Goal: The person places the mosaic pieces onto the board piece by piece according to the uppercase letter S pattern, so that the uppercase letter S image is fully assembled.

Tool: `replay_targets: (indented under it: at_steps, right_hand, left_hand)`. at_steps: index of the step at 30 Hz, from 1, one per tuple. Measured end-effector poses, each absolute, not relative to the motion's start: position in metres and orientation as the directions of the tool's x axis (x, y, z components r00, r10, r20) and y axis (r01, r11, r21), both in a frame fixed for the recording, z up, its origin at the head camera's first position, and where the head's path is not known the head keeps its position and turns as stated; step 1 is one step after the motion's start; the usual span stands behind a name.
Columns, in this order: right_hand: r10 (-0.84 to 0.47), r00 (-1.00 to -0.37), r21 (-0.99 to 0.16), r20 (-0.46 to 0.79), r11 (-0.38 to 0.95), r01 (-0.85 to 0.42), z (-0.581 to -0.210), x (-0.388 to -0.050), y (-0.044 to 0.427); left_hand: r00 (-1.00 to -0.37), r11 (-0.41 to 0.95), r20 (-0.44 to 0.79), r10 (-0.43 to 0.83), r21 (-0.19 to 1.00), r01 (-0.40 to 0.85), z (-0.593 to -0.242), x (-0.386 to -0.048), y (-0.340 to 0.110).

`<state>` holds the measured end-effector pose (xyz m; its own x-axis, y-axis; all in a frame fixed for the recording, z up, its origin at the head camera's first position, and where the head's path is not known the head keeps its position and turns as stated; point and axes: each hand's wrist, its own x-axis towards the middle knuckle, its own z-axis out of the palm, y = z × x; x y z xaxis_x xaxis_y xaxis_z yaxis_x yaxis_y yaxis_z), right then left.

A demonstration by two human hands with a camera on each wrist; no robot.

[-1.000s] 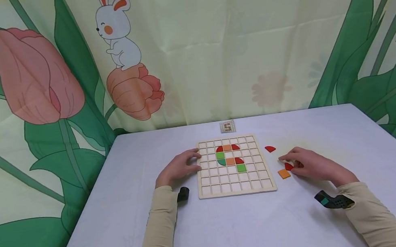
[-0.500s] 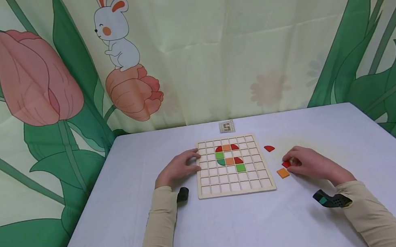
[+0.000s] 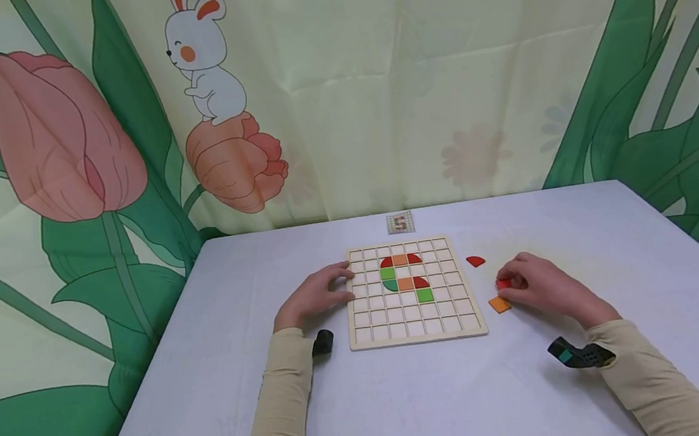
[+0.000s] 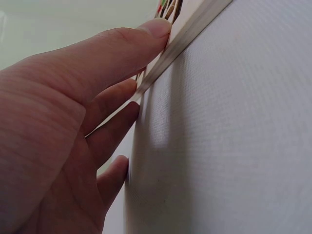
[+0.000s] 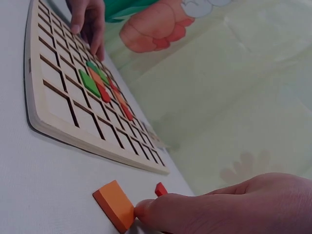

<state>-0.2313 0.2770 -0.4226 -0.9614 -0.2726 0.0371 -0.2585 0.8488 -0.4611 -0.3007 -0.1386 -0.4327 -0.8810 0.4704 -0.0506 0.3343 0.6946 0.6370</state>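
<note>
A wooden grid board [image 3: 417,332] lies on the table with red, orange and green tiles set in several of its cells. My left hand [image 3: 316,297] rests at the board's left edge; in the left wrist view the thumb [image 4: 156,29] touches the rim and the fingers are spread. To the right of the board, my right hand [image 3: 541,286] pinches a small red tile [image 3: 503,284] between thumb and fingers, and most of it is hidden in the right wrist view. Just below that hand lies an orange square tile [image 3: 500,305], also seen in the right wrist view.
A loose red quarter-round tile [image 3: 475,261] lies right of the board. Behind the board is a small pattern card [image 3: 400,223]. The white-covered table [image 3: 423,411] ends at a printed curtain [image 3: 362,101] with tulips and a rabbit.
My right hand has closed its thumb and fingers on the red tile beside the orange one and shifted it slightly away from me. The left hand stays at the board's edge.
</note>
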Motion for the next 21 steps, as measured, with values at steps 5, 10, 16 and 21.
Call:
replay_targets:
  at_steps: [5,10,16,21]
  right_hand:
    - [-0.255,-0.966,-0.462,0.045,0.852,-0.247,-0.422,-0.232,0.274]
    - [-0.278,-0.958,-0.479,0.076,0.832,-0.28,-0.421,-0.232,0.261]
    - [-0.373,-0.925,-0.459,0.076,0.81,-0.364,-0.415,-0.229,0.227]
    - [-0.448,-0.891,-0.421,0.07,0.797,-0.434,-0.409,-0.227,0.199]
  left_hand:
    - [-0.883,0.702,-0.063,0.466,0.633,0.325,-0.432,-0.301,-0.138]
    - [-0.883,0.704,-0.068,0.464,0.633,0.322,-0.432,-0.302,-0.138]
    - [-0.884,0.706,-0.078,0.461,0.636,0.312,-0.432,-0.303,-0.139]
    - [-0.885,0.709,-0.083,0.457,0.635,0.307,-0.432,-0.303,-0.139]
